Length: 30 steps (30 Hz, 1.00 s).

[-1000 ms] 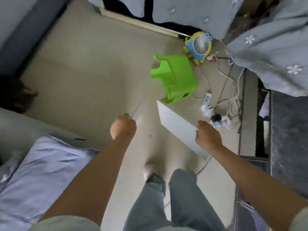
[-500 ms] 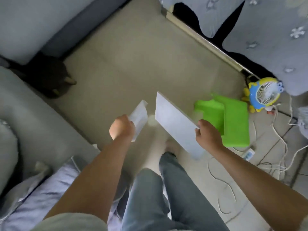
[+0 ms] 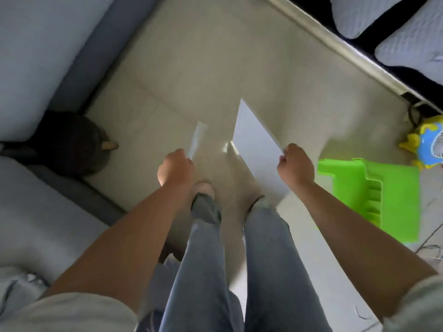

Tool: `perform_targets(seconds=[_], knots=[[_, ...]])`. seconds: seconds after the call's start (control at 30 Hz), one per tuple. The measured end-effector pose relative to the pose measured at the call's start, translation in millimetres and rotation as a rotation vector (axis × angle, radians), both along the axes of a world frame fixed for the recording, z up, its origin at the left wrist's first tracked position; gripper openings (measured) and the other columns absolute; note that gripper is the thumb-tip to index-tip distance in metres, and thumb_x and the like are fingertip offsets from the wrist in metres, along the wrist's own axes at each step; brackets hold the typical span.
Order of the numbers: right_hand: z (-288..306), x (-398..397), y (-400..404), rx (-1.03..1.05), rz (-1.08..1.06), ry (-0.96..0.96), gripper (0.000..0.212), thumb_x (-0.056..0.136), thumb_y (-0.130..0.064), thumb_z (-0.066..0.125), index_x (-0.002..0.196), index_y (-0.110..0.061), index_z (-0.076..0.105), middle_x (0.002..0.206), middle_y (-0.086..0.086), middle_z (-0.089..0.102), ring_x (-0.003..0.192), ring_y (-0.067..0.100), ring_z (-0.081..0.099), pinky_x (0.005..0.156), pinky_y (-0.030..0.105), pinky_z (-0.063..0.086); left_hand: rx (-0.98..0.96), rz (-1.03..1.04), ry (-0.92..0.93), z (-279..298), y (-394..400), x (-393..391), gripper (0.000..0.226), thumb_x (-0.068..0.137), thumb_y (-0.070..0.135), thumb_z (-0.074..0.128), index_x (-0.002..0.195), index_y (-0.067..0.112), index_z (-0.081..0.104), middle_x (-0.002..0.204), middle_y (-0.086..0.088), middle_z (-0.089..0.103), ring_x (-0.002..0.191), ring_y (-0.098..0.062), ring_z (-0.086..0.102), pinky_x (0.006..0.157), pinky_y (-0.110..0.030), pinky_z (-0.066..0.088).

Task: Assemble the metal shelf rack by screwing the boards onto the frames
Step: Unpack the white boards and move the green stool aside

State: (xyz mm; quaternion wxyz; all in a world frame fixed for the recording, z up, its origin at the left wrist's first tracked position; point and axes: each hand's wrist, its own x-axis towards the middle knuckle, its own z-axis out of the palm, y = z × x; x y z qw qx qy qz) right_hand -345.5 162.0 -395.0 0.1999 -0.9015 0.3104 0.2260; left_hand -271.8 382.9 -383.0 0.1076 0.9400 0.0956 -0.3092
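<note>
I stand on a beige floor and carry two white boards. My left hand [image 3: 176, 166] grips the near end of one board [image 3: 197, 138], which I see nearly edge-on as a thin white strip. My right hand [image 3: 296, 164] grips the right edge of the other board [image 3: 254, 149], a broad pale panel tilted toward me, its far corner pointing away. The two boards are apart, with floor showing between them. Below the hands are my legs in grey-blue jeans. No metal frame or screws are in view.
A bright green plastic stool [image 3: 374, 200] lies on its side at my right. A blue and yellow toy fan [image 3: 429, 147] sits beyond it. A grey sofa [image 3: 36, 56] fills the left, with a dark round object [image 3: 72, 144] by it. Bedding hangs top right.
My view has swung left, so the green stool and fan have slid to the right edge. The left board has turned more edge-on. Both hands keep their hold on the boards.
</note>
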Motion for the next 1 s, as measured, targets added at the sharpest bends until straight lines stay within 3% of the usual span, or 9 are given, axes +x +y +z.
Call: perform_targets(seconds=[0.23,0.43,0.53,0.7,0.8,0.93,1.0], knots=[[-65,103,-25,0.099,-0.068,0.040,0.024,0.095,-0.011,0.039,0.114,0.002,0.048,0.118,0.019,0.054,0.111,0.032,0.051,0.086,0.033,0.039,0.073,-0.072,0.082,-66,-37,112,0.028,0.097,0.015,0.035,0.117,-0.001,0.047,0.119,-0.023,0.055,0.109,-0.038,0.053,0.081,-0.041,0.043],[-156,157,-51,0.228,-0.363,0.067,0.011,0.094,-0.010,0.041,0.095,-0.002,0.048,0.104,0.022,0.059,0.096,0.035,0.056,0.068,0.028,0.033,0.136,-0.156,0.119,-156,-80,182,0.025,0.099,0.016,0.033,0.116,0.001,0.043,0.116,-0.020,0.057,0.107,-0.037,0.056,0.080,-0.040,0.045],[-215,168,-64,0.239,-0.473,0.034,0.018,0.093,-0.009,0.044,0.100,0.005,0.052,0.101,0.024,0.060,0.093,0.036,0.056,0.067,0.028,0.033,0.178,-0.252,0.118,-212,-104,214,0.021,0.099,0.012,0.035,0.117,0.001,0.040,0.117,-0.020,0.058,0.105,-0.036,0.058,0.079,-0.040,0.047],[-310,187,-78,0.245,-0.639,-0.082,0.023,0.093,-0.010,0.047,0.102,0.010,0.054,0.094,0.025,0.058,0.091,0.034,0.055,0.072,0.033,0.036,0.196,-0.511,0.046,-301,-149,260,0.023,0.096,0.006,0.038,0.118,0.003,0.038,0.113,-0.016,0.057,0.100,-0.032,0.060,0.076,-0.038,0.047],[-360,189,-86,0.249,-0.731,-0.135,0.023,0.092,-0.010,0.050,0.103,0.010,0.054,0.082,0.016,0.050,0.081,0.029,0.050,0.068,0.032,0.034,0.256,-0.719,0.010,-347,-166,270,0.030,0.093,0.005,0.039,0.123,0.004,0.035,0.113,-0.014,0.056,0.102,-0.030,0.059,0.076,-0.037,0.048],[-419,174,-97,0.221,-0.804,-0.118,0.025,0.092,-0.011,0.049,0.107,0.008,0.054,0.087,0.020,0.053,0.092,0.033,0.055,0.069,0.029,0.032,0.339,-1.070,-0.125,-408,-169,262,0.036,0.081,0.013,0.062,0.114,0.006,0.052,0.096,-0.010,0.062,0.083,-0.023,0.064,0.061,-0.029,0.047],[-445,163,-99,0.200,-0.795,-0.052,0.026,0.093,-0.012,0.048,0.109,0.007,0.055,0.100,0.024,0.060,0.098,0.035,0.056,0.076,0.031,0.038,0.366,-1.194,0.046,-441,-163,246,0.031,0.090,0.007,0.047,0.121,0.005,0.045,0.111,-0.011,0.056,0.098,-0.025,0.057,0.068,-0.031,0.040]])
